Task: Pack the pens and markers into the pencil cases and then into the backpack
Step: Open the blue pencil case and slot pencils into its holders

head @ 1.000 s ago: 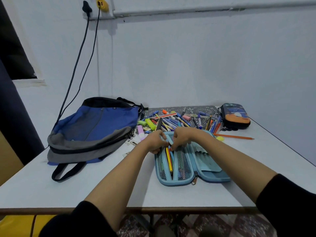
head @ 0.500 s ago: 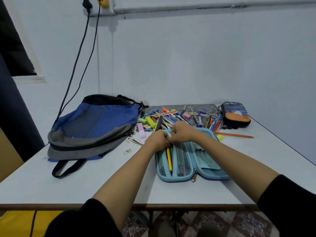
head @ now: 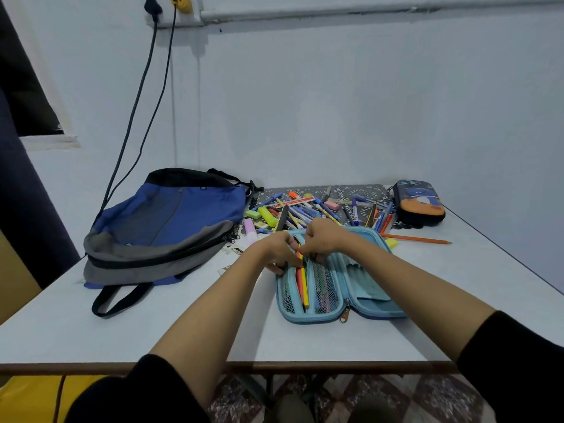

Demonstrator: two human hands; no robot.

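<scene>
- The pencils (head: pixel 302 280), one orange and one yellow, lie half-slid into the left side of the open pencil case (head: pixel 369 282), mid-worktop. They are thin, light, rigid sticks with smooth lacquer, likely to roll, and best pinched near their upper ends.
- The right hand (head: pixel 320 236) curls its fingers (head: pixel 319 253) round those upper ends. The left hand (head: pixel 276 250) curls at the case's left rim, apparently steadying it, though the exact hold is hidden.
- The case looks like a semi-stiff light-blue shell with soft mesh pockets (head: pixel 326 288) and a metal zip pull (head: pixel 344 315).
- Just behind lies a pile of pens and markers (head: pixel 305 210), with slippery plastic barrels.
- Farther out, a limp fabric backpack (head: pixel 171 224) lies to the left and a closed dark case (head: pixel 418 203) to the right, on the smooth pale worktop (head: pixel 152 325).
</scene>
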